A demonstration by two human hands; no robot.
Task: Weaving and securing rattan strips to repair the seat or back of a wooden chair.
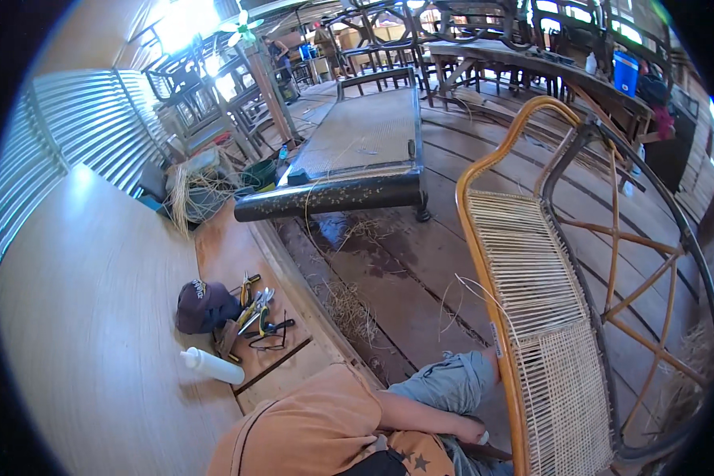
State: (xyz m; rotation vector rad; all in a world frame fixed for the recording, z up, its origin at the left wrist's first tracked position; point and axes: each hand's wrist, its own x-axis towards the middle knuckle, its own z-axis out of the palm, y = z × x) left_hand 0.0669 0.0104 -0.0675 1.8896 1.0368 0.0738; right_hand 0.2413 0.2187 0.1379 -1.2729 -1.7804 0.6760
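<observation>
My left hand [471, 432] rests low by my knee, close to the chair's frame. Its fingers look curled, with a small whitish bit at their tips; whatever they hold is too small to make out. My right hand does not show. To the right stands a chair [470, 230] with a bent, honey-brown frame, tilted over. Pale strands fill its woven panel [523, 262]: spaced crosswise lines in the upper part, a denser weave [567, 389] in the lower part. One loose cane strand [488, 295] curls out from the frame's left edge.
On the wooden ledge at left lie a dark cap [202, 308], several pliers [260, 309], glasses [271, 337] and a white bottle [213, 366]. A black-framed woven daybed [365, 135] stands ahead. Strand scraps [349, 313] litter the plank floor. Workbench [523, 59] and people are farther back.
</observation>
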